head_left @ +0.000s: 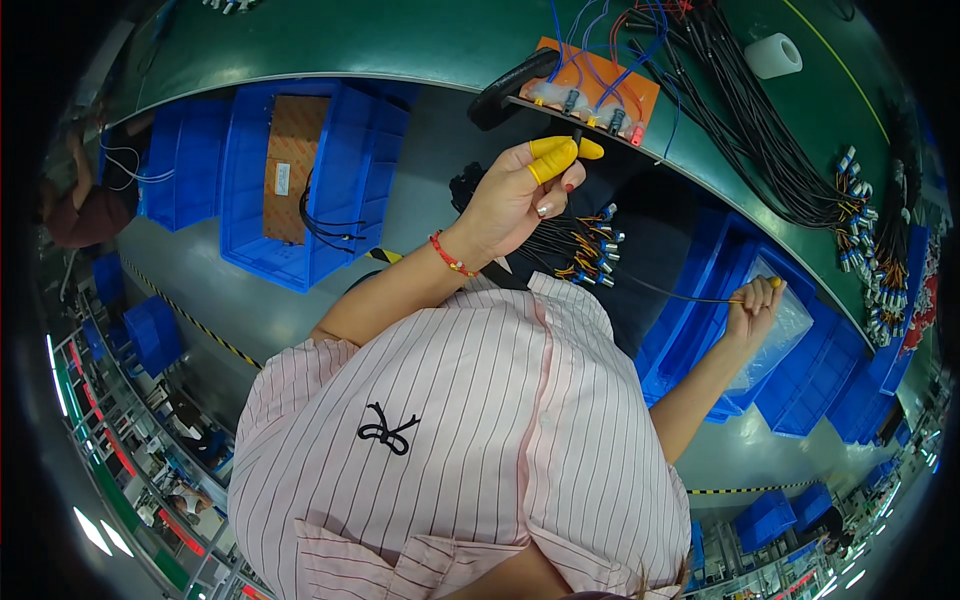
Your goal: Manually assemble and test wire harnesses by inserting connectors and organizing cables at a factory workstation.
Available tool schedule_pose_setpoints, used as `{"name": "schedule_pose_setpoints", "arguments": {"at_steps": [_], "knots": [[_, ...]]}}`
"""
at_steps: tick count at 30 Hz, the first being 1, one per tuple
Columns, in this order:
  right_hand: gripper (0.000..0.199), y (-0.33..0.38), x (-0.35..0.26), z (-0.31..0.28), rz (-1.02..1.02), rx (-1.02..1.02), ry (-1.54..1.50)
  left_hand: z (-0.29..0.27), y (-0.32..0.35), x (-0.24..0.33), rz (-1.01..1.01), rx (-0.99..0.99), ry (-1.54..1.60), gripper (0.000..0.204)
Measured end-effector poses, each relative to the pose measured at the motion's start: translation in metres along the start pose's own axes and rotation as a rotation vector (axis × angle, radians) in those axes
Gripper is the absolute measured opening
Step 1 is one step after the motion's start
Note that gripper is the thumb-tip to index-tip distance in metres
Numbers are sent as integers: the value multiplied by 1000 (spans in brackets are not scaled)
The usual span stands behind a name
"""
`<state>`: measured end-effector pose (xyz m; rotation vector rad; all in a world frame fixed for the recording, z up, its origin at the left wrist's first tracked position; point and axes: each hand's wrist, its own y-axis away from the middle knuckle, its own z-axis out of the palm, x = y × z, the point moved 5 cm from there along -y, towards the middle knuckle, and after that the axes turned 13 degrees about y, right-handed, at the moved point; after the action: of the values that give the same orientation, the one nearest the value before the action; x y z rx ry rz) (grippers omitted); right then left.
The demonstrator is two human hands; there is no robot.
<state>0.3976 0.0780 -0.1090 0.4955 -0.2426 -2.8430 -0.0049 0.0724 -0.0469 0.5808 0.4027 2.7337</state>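
Observation:
My left hand (518,195), with yellow finger cots on thumb and forefinger, pinches the black end of a cable (577,136) just below the edge of an orange board (633,92). Whether that end touches one of the board's sockets I cannot tell. Coloured sockets (617,121) and white glue line the board's near edge, and blue, purple and red wires rise from it. Off to the right, my right hand (754,308) is closed on a thin dark cable (680,296) stretched toward my lap. A bunch of cables with silver-and-blue connectors (600,245) lies on my lap.
A large bundle of black cables (765,125) lies on the green bench (400,38), beside a white roll (773,56). A black ring-shaped object (510,90) stands left of the board. Blue bins (300,190) flank me below the bench. Another person (88,205) works at far left.

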Motion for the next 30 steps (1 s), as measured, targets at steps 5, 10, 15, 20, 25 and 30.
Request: {"name": "schedule_pose_setpoints", "arguments": {"at_steps": [5, 10, 15, 20, 25, 30], "knots": [[19, -5, 27, 45, -161, 410, 324, 1, -4, -4, -14, 13, -28, 31], [19, -3, 22, 34, -275, 409, 454, 7, -7, -3, -27, 3, -34, 32], [19, -6, 22, 38, -329, 362, 490, 8, -7, 0, -29, 8, -24, 30], [25, -9, 24, 39, -350, 374, 508, 11, -6, 2, -28, 16, -5, 28], [27, -11, 27, 40, -328, 345, 504, 14, -6, 3, -66, 21, 138, 22], [33, -13, 32, 36, -260, 358, 469, 17, -7, 3, -100, 4, 302, 17]]}}
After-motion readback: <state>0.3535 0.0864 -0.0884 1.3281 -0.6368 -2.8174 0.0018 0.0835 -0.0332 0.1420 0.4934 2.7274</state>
